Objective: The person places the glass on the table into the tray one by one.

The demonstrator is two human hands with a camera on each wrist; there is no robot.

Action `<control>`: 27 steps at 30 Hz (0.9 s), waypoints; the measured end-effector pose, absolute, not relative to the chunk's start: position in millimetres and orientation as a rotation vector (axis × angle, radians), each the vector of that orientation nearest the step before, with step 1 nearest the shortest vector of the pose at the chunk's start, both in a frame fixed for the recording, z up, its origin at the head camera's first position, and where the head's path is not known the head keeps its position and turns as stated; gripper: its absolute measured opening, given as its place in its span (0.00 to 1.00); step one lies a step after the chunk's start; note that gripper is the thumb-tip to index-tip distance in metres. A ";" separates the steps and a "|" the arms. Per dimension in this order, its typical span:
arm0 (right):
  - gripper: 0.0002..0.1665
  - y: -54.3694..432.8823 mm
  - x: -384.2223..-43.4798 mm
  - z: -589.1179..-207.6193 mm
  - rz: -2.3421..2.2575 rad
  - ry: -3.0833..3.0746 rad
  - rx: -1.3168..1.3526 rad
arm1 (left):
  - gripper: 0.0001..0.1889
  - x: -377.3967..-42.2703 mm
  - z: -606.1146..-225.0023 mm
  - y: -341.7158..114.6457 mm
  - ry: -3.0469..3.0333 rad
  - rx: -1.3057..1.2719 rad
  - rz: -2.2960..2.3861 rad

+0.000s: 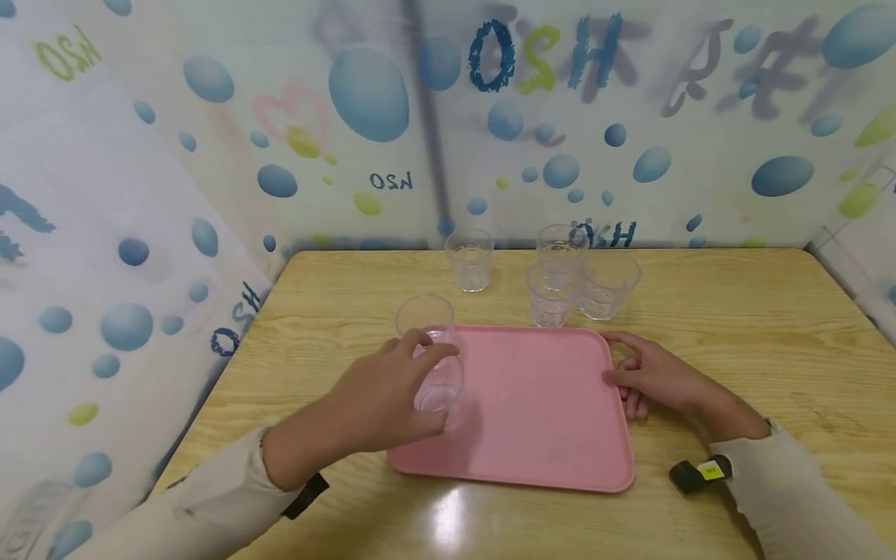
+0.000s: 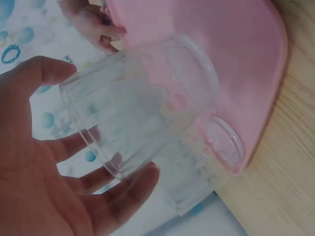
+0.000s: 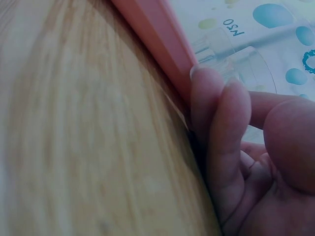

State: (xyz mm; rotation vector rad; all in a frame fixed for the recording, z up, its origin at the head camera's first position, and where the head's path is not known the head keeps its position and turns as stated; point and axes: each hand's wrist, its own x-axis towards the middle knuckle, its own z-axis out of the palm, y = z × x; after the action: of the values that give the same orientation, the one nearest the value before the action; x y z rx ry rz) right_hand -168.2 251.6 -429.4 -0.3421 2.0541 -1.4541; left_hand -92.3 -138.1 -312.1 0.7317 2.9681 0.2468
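My left hand (image 1: 392, 389) grips a clear plastic cup (image 1: 441, 395) between thumb and fingers, over the left part of the pink tray (image 1: 539, 404). Seen from the left wrist, the fingers spread round one end of the cup (image 2: 142, 103). Just behind it, at the tray's far left corner, stands a second clear cup (image 1: 423, 315), which the held one partly overlaps. My right hand (image 1: 661, 377) holds the tray's right edge near the far corner, thumb at the rim. In the right wrist view, curled fingertips (image 3: 231, 105) meet the tray's side (image 3: 167, 49).
Behind the tray, a lone clear cup (image 1: 471, 260) stands near the table's back edge. A group of clear cups (image 1: 607, 288) stands close together to its right. A patterned wall covering (image 1: 448, 171) rises behind the wooden table (image 1: 756, 334).
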 end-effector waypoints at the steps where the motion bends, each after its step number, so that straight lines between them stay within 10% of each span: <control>1: 0.47 251.8 -168.2 -429.5 -1.454 2.054 -0.343 | 0.38 -92.3 -312.6 -139.4 2.973 0.729 0.239; 27: 0.47 252.3 -168.1 -429.6 -1.446 2.058 -0.345 | 0.36 -92.3 -316.4 -155.3 2.961 0.695 0.184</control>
State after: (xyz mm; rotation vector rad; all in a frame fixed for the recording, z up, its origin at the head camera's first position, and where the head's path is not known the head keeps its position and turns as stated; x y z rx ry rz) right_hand -168.1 252.3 -429.6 -0.3452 2.0576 -1.4458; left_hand -92.3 -155.3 -316.4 0.6953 2.9609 0.1835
